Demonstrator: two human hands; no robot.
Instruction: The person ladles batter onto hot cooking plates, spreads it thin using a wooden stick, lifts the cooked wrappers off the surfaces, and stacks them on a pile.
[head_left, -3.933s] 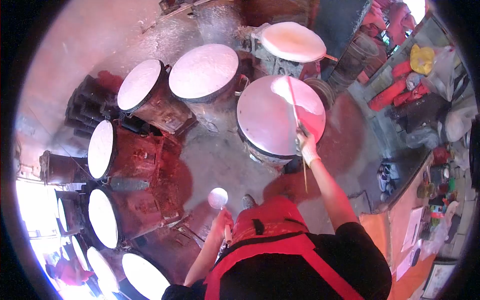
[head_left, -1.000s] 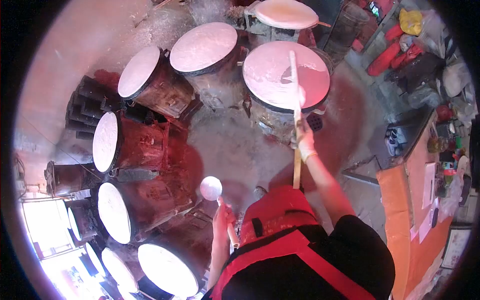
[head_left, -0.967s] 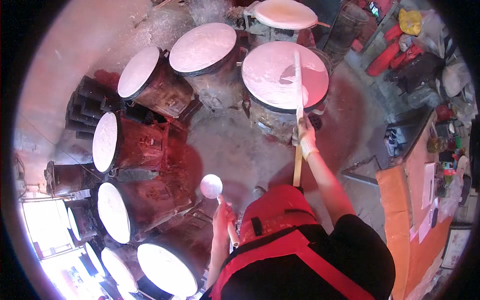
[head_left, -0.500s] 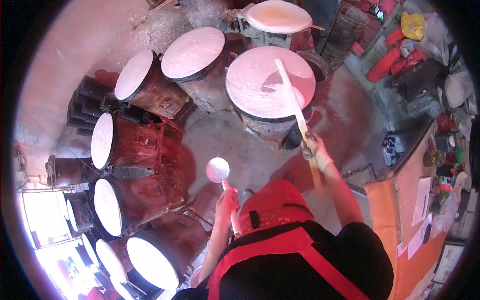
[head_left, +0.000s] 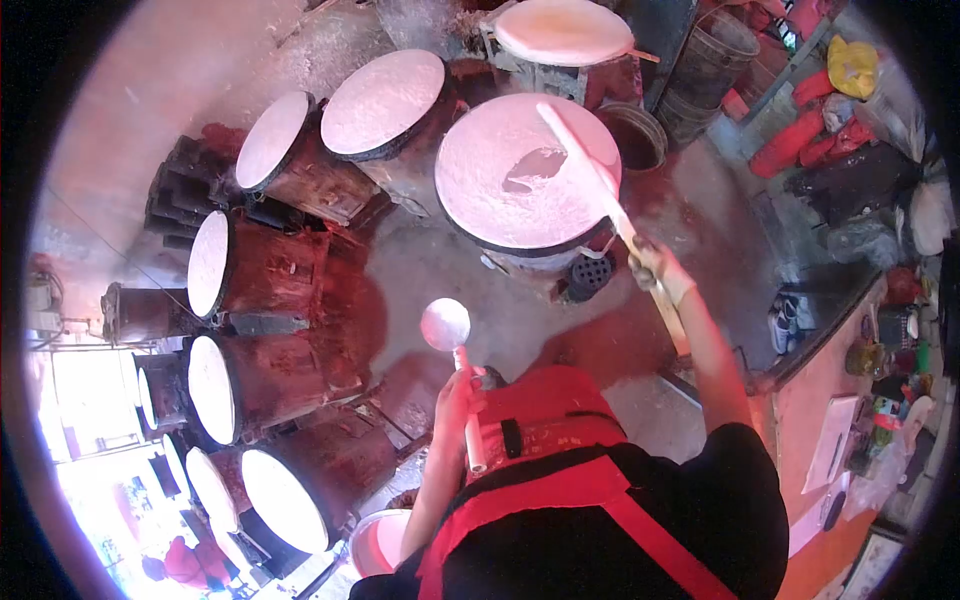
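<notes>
My left hand [head_left: 458,402] is closed around the handle of a ladle [head_left: 445,324], its round pale bowl raised over the floor in front of my red apron. In my right hand [head_left: 655,265] is a long, flat wooden stick [head_left: 573,150], gripped near its lower end. The stick reaches slantwise across the right part of a round griddle [head_left: 540,248], on or just over a pale layer of batter [head_left: 475,165]. A darker bare patch [head_left: 533,170] shows in the batter beside the stick.
More pale-topped round griddles on drum stoves curve around the left, such as this griddle [head_left: 383,103]. A honeycomb coal briquette [head_left: 589,274] sits by the near stove, and a bucket [head_left: 636,138] stands behind. A cluttered table [head_left: 800,430] is at right.
The stick has swung to a more slanted position, and my right hand has moved right. The bare patch has a different shape. My left hand and the ladle have shifted slightly.
</notes>
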